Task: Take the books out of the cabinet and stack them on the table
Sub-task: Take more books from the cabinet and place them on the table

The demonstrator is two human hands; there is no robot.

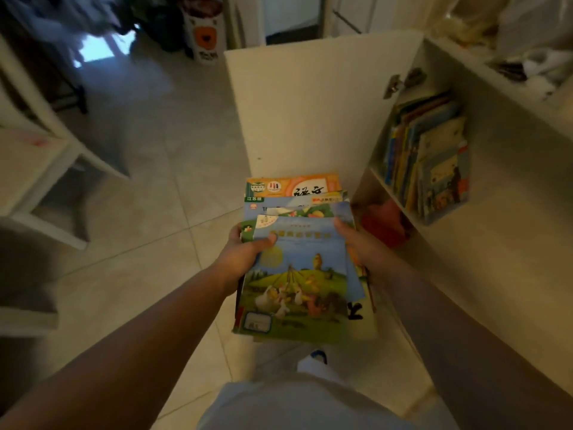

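While gripped from either side, books [297,268] between both hands [245,252].

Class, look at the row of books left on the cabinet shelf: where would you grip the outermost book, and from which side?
Pinch the outermost book by its exposed front edge, coming from the open cabinet door side. The row of books stands nearly upright, packed cover to cover, so probably only its outer cover and edges are free.

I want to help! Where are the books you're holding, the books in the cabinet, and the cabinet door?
held books [297,274]: head view, top cover.
cabinet books [428,156]: head view, upright covers.
cabinet door [310,103]: head view, inner face.
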